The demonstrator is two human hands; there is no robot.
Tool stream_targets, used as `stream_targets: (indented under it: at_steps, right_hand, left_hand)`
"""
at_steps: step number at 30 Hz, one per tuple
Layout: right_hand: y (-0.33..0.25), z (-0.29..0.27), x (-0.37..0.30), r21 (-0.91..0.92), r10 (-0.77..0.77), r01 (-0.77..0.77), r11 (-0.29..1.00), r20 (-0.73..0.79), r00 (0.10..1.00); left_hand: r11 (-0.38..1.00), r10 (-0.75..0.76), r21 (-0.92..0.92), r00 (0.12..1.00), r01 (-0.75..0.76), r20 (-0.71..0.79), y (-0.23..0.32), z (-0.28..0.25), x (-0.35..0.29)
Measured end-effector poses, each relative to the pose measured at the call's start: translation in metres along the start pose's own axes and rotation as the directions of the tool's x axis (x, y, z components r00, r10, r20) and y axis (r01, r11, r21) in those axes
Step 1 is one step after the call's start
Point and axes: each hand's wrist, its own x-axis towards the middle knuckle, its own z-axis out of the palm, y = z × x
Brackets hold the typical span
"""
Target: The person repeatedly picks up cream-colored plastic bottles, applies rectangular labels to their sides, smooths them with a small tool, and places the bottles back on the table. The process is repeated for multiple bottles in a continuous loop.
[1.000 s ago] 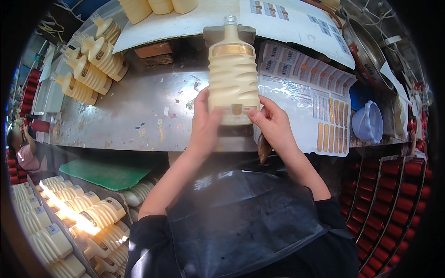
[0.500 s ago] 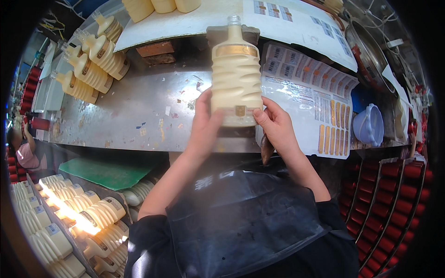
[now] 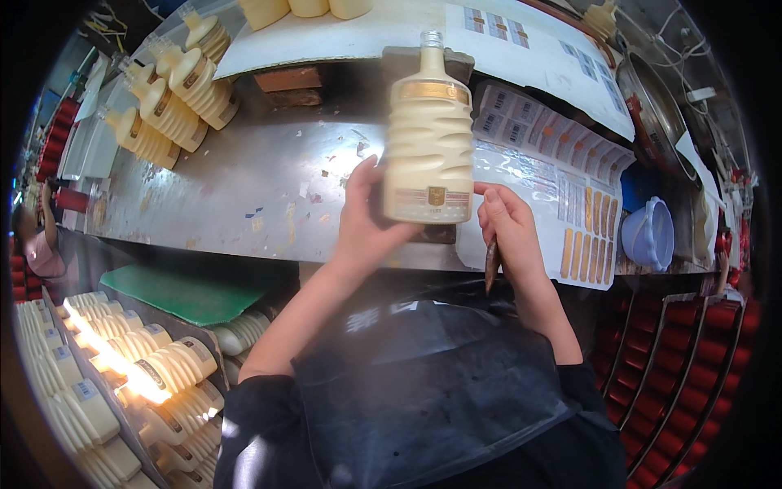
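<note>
A cream, ribbed bottle [image 3: 430, 147] with a clear threaded neck lies face up, its neck pointing away from me. Gold-toned labels show at its shoulder and near its base. My left hand [image 3: 362, 220] grips its lower left corner, one digit along the side and others by the base. My right hand [image 3: 511, 224] is closed around a brown, pointed, blade-like tool [image 3: 492, 265], tip toward me. Its fingertips are close to the bottle's lower right edge; contact there is unclear. Right of the bottle, label sheets [image 3: 546, 187] carry several gold strips and printed labels.
Several similar bottles [image 3: 171, 90] stand at the far left of the metal table [image 3: 269, 179]. A light-blue bucket [image 3: 648, 235] is at right. Bricks [image 3: 289, 81] support a white board [image 3: 350, 45] behind. Racked bottles [image 3: 175, 363] and a green sheet [image 3: 183, 292] lie lower left; red items [image 3: 676, 350] lower right.
My right hand has let go of the bottle's lower right side and drawn slightly away with the brown tool. My left hand has shifted around the base corner. The whole view has shifted slightly.
</note>
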Motion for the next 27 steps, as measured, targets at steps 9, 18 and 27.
stream_targets:
  at_steps: [9,18,27]
  right_hand:
    - [0.006,-0.003,0.008,0.119,0.098,-0.098,0.988,0.003,0.995]
    - [-0.022,-0.01,-0.013,0.065,0.029,-0.032,0.997,0.056,0.998]
    - [-0.005,0.002,-0.008,-0.034,-0.063,0.064,0.997,0.035,0.997]
  left_hand:
    - [0.706,0.449,0.608,0.893,-0.362,0.011,0.03,0.012,0.001]
    - [0.986,0.061,0.158,0.997,-0.051,-0.054,0.021,0.001,-0.004]
    - [0.992,-0.004,0.125,0.999,-0.001,0.042,0.024,0.0,-0.008]
